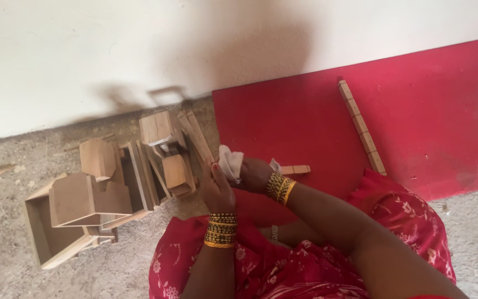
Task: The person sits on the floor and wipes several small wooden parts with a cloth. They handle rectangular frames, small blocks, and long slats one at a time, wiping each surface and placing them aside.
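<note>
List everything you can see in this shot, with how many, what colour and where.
wooden boxes and blocks: a cluster, count unclear, light brown, on the concrete floor at left
white cloth: one, held between both hands
small wooden piece: one, light brown, on the red mat beside the right hand
long wooden strip: one, light brown, notched, lying diagonally on the red mat
red mat: one, at right against the wall
white wall: along the top
left hand: one, gold bangles, touching the cloth
right hand: one, gold bangles, gripping the cloth
</note>
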### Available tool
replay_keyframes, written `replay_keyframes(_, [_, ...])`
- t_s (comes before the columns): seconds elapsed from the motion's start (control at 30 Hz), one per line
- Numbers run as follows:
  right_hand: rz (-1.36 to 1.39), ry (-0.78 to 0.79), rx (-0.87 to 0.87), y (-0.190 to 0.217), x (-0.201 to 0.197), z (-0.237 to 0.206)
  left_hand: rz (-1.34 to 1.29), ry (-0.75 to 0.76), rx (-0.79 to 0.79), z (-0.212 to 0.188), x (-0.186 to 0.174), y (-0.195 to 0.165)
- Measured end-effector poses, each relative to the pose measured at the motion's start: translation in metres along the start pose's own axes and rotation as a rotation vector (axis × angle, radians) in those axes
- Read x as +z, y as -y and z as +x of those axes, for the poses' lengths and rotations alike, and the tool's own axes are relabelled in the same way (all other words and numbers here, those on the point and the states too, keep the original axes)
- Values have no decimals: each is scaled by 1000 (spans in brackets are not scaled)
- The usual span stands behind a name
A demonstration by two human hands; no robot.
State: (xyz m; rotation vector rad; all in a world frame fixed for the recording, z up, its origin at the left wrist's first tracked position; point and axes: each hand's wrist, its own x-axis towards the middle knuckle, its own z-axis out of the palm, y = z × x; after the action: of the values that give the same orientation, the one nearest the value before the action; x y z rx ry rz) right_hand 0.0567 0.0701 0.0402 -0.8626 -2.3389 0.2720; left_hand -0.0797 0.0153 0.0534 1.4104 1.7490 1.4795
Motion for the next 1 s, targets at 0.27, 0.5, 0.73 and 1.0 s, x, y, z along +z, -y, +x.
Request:
replay_keyframes(0.27, [-111,648,685,-71,2,-81,-33,-45,-112,5,6,9])
replay_keyframes(0.5, [-46,591,911,-108,-29,-131,-144,52,-261,15,8,20])
replay_keyframes(0.73, [176,45,1342,-155,-111,-176,-265,197,-227,9,21,42])
replay_keyframes(1.0, [-80,-96,1615,-184,-147,-216,-205,301,-266,7,34,48])
